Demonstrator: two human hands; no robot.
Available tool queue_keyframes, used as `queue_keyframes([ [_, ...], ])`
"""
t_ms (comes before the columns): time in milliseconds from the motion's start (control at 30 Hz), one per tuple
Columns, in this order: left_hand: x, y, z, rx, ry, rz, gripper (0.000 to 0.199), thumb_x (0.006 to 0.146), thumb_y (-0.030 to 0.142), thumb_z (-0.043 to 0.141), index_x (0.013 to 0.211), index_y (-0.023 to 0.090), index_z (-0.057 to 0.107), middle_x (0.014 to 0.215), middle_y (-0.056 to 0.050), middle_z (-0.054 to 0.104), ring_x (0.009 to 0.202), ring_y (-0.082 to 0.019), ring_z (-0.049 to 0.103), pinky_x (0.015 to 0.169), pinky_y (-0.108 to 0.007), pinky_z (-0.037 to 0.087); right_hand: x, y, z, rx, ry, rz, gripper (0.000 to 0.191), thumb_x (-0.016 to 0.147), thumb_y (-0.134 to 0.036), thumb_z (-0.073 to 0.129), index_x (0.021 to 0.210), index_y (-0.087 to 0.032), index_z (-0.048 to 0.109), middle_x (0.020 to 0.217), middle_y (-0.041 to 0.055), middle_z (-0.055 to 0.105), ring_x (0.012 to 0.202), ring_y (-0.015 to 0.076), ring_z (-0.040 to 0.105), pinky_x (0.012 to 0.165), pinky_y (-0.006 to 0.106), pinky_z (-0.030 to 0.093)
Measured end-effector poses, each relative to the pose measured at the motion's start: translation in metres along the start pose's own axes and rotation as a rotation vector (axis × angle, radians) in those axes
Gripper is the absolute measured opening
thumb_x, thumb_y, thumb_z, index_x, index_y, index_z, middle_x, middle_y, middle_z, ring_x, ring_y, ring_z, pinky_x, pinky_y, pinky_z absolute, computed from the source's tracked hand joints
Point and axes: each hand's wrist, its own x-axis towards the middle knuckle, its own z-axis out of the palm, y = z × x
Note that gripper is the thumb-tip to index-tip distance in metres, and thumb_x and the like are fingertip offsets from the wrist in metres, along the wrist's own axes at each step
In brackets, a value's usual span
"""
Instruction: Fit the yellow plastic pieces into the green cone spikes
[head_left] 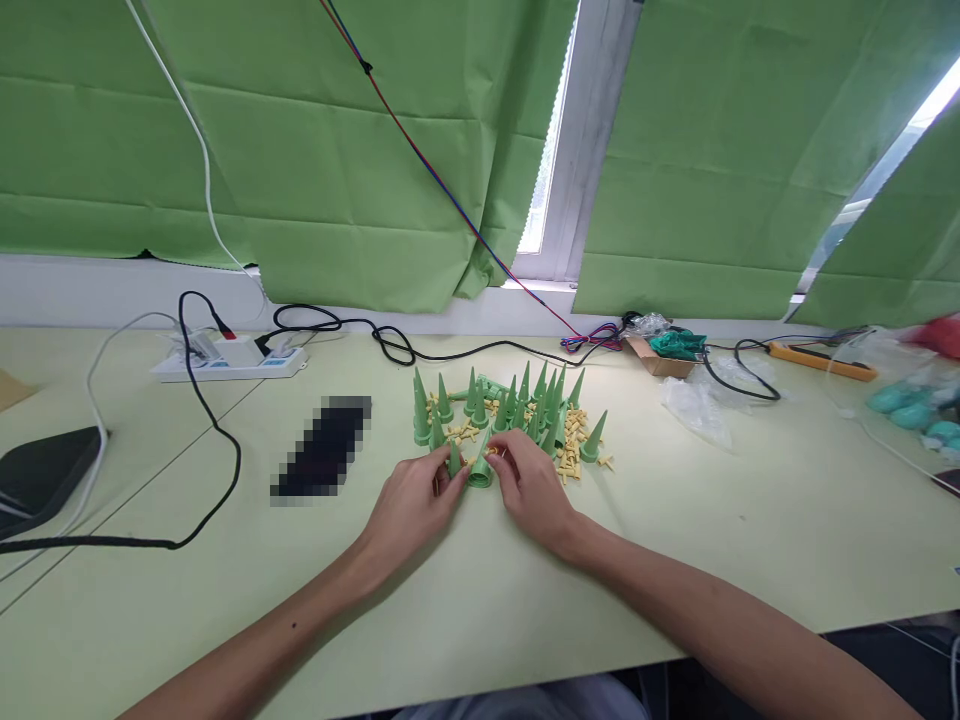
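Left hand (pixel 412 495): fingers closed on green cone (pixel 454 461), twelve o'clock. Right hand (pixel 534 485): fingers nearly closed, contents unclear. Cone likely light, stiff; best gripped near base.

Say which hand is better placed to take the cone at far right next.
Right, probably: the right hand is nearer that cone, while the left hand is at another cone.

green curtains (pixel 360 160) | bright window gap (pixel 546 170) | pale tabletop (pixel 660 520)
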Motion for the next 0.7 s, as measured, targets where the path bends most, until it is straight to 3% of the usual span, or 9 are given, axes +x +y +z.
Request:
queue_keyframes([
  [200, 0.0005, 0.0005, 0.0012, -0.008, -0.03, -0.002, 0.029, 0.093, 0.041, 0.049, 0.073, 0.022, 0.048, 0.059, 0.002, 0.058, 0.055, -0.017, 0.052, 0.053, -0.027, 0.03, 0.0011, -0.003, -0.0012, 0.042, 0.007, 0.044, 0.013, 0.099, -0.019, 0.041, 0.098, -0.018, 0.054, 0.087, 0.0054, 0.059, 0.079, 0.018, 0.056, 0.071, 0.028, 0.045],
  [367, -0.0003, 0.0003, 0.0012, -0.031, -0.032, 0.007, 0.029, 0.094, 0.041, 0.048, 0.072, 0.021, 0.049, 0.059, 0.002, 0.058, 0.054, -0.017, 0.051, 0.052, -0.027, 0.03, 0.0005, -0.0046, -0.0022, 0.122, -0.035, 0.193, 0.015, 0.101, -0.027, 0.04, 0.1, -0.019, 0.053, 0.074, 0.0001, 0.054, 0.064, 0.0153, 0.052, 0.063, 0.027, 0.042],
  [533, -0.0012, 0.001, 0.001, -0.088, 0.008, 0.072, 0.028, 0.095, 0.039, 0.049, 0.077, 0.02, 0.056, 0.058, 0.003, 0.057, 0.051, -0.015, 0.049, 0.052, -0.027, 0.033, 0.0001, -0.0048, -0.0023, 0.347, -0.092, 0.336, 0.019, 0.103, -0.038, 0.039, 0.102, -0.022, 0.05, 0.066, -0.0054, 0.047, 0.05, 0.011, 0.045, 0.052, 0.025, 0.038],
  [700, -0.0028, 0.0033, 0.0006, -0.17, 0.065, 0.172, 0.023, 0.096, 0.037, 0.051, 0.09, 0.019, 0.063, 0.06, 0.004, 0.058, 0.051, -0.013, 0.049, 0.053, -0.025, 0.037, 0.0013, -0.0018, 0.0, 0.584, -0.104, 0.39, 0.024, 0.103, -0.046, 0.041, 0.1, -0.023, 0.049, 0.063, -0.0081, 0.04, 0.044, 0.0086, 0.043, 0.045, 0.022, 0.034],
])
